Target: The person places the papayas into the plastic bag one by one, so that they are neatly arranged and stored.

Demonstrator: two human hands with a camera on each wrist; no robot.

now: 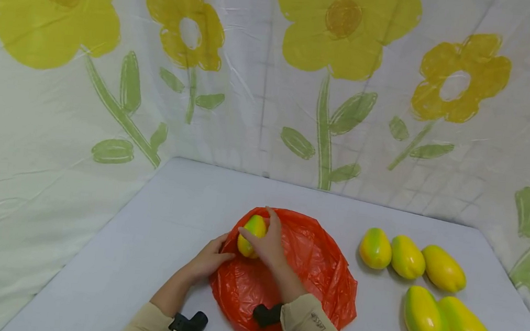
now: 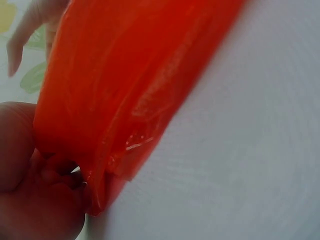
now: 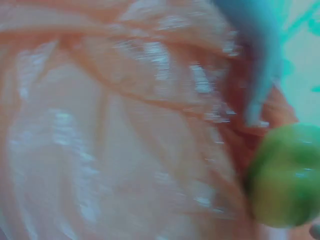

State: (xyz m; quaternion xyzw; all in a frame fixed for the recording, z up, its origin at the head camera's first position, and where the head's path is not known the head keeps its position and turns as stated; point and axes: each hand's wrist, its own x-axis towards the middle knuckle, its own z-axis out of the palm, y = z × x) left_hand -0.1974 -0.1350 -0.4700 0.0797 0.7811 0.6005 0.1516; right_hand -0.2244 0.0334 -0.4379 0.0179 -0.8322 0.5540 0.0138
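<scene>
An orange-red plastic bag (image 1: 303, 263) lies spread on the white table (image 1: 155, 229). My right hand (image 1: 268, 242) grips a yellow-green mango (image 1: 252, 232) at the bag's upper left edge. My left hand (image 1: 209, 258) pinches the bag's left rim beside it. The left wrist view shows the bag (image 2: 130, 85) bunched in my fingers (image 2: 55, 180). In the blurred right wrist view, the mango (image 3: 285, 175) sits at the lower right against the crinkled bag (image 3: 125, 140).
Several more yellow-green mangoes lie on the table to the right: three in a row (image 1: 406, 256) and two nearer me (image 1: 450, 321). A flower-printed sheet (image 1: 273, 71) hangs behind and on both sides. Bare table lies left of the bag.
</scene>
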